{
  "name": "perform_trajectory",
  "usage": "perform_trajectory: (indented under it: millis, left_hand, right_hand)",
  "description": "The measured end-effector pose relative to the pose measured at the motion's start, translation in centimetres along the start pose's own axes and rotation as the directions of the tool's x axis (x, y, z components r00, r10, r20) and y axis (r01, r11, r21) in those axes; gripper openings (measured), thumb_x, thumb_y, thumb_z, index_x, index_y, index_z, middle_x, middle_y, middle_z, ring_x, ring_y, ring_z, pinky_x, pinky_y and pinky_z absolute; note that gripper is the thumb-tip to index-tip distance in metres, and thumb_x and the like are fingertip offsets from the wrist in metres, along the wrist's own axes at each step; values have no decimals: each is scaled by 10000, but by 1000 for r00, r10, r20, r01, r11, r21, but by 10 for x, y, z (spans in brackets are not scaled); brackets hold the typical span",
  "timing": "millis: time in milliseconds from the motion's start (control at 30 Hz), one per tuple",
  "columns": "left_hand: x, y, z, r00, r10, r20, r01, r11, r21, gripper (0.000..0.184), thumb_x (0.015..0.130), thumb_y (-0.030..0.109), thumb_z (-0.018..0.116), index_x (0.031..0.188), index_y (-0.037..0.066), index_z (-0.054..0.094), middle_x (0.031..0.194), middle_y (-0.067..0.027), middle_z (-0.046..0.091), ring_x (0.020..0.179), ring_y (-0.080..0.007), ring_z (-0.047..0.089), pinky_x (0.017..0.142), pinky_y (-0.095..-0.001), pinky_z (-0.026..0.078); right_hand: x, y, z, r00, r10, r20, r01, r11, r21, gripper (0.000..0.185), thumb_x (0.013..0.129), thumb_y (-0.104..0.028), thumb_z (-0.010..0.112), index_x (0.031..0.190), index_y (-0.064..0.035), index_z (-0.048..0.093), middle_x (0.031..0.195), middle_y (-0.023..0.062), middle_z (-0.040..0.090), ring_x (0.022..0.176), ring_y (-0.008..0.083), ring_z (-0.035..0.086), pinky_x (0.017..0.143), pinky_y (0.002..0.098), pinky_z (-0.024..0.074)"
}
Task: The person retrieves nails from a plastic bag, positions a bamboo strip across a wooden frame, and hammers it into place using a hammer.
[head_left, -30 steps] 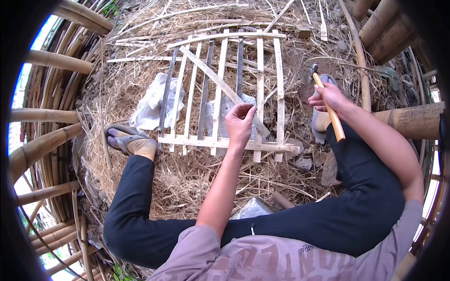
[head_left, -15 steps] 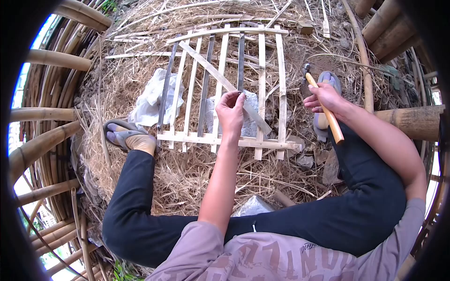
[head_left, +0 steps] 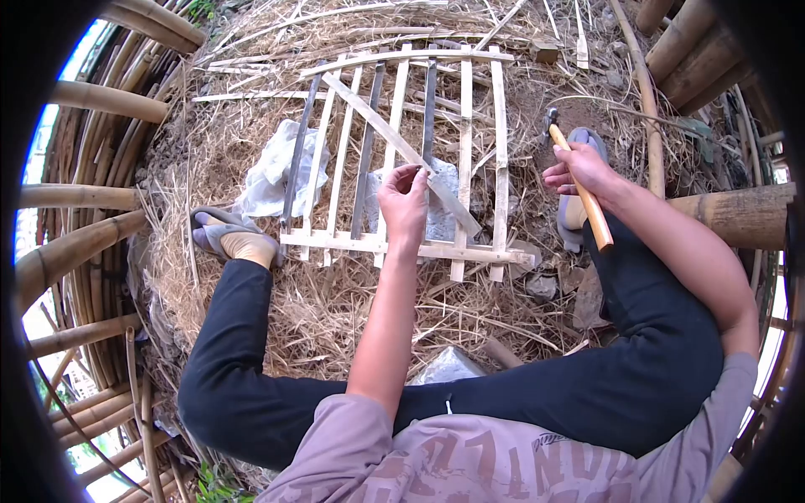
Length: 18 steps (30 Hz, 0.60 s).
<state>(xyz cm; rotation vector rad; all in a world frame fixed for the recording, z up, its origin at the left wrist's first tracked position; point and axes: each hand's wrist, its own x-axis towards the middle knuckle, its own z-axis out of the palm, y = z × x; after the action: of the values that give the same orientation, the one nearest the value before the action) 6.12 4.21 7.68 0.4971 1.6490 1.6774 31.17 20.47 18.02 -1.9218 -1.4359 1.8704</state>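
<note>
A hammer (head_left: 597,225) with a yellow wooden handle and a dark metal head is in my right hand (head_left: 583,172), fingers loosely around the handle, above my right foot. My left hand (head_left: 403,208) is pinched above the diagonal slat (head_left: 377,124); a tiny dark thing shows at the fingertips, too small to name. That slat lies across a flat lattice of upright pale and dark strips, joined by a top crosspiece (head_left: 360,62) and a bottom crosspiece (head_left: 340,242). A pale stone block (head_left: 441,222) shows beneath the lattice, near my left hand.
Straw and loose bamboo strips cover the ground. A crumpled white plastic bag (head_left: 275,178) lies left of the lattice. Thick bamboo poles (head_left: 80,197) stand along the left side, and a large pole (head_left: 738,214) is at the right. Another pale block (head_left: 451,366) sits near my lap.
The view has shifted slightly. My left hand has moved a little along the slat, its pinch kept. The right hand still holds the hammer in nearly the same place.
</note>
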Motion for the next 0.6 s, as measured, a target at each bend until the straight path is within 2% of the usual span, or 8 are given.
perform_trajectory:
  millis: [67,167,267,400,500,600]
  left_hand:
    - [-1,0,-1,1000,-12,-4,12,1000,0,145,922,62,698,1037,-24,676,944,-81,721,844,-114,661,781,-254,526]
    - [0,0,-4,1000,-24,0,24,1000,-3,171,918,53,717,1062,-31,678,974,-95,726,883,-119,669,805,-253,530]
    - [1,-2,-6,1000,-5,-2,5,1000,9,171,918,53,717,1062,-30,677,970,-94,726,877,-121,669,805,-257,529]
    - [0,5,-5,1000,-21,-16,21,999,35,166,918,41,710,1063,-32,674,977,-95,722,888,-123,666,806,-258,526]
    - [2,6,-6,1000,-27,-11,28,999,34,166,918,37,707,1065,-33,674,983,-97,721,899,-123,664,811,-259,525]
    - [3,6,-5,1000,10,-27,-9,1000,27,148,919,57,709,1024,-41,678,927,-94,724,833,-125,673,790,-261,545]
  right_hand:
    - [2,2,-2,1000,11,8,-11,1000,8,424,1069,-280,436,1411,-49,338,966,117,691,710,128,682,591,263,556]
    - [-1,0,-2,1000,3,10,-3,1000,14,410,1068,-279,439,1397,-53,350,965,115,690,712,125,680,591,261,555]
    - [-3,-2,-2,1000,-12,8,12,1000,-3,365,1071,-260,419,1348,-25,389,1023,149,685,788,161,701,634,290,565]
    - [-3,-2,-2,1000,-14,9,14,1000,0,373,1067,-255,426,1358,-26,385,1019,145,686,792,160,705,630,285,562]
    - [-2,-2,-2,1000,4,6,-4,1000,4,422,1066,-263,433,1429,-69,339,965,106,686,734,128,682,598,261,552]
    - [-3,-2,-2,1000,0,-5,0,1000,0,427,1066,-262,431,1436,-69,338,965,104,686,741,127,682,606,263,552]
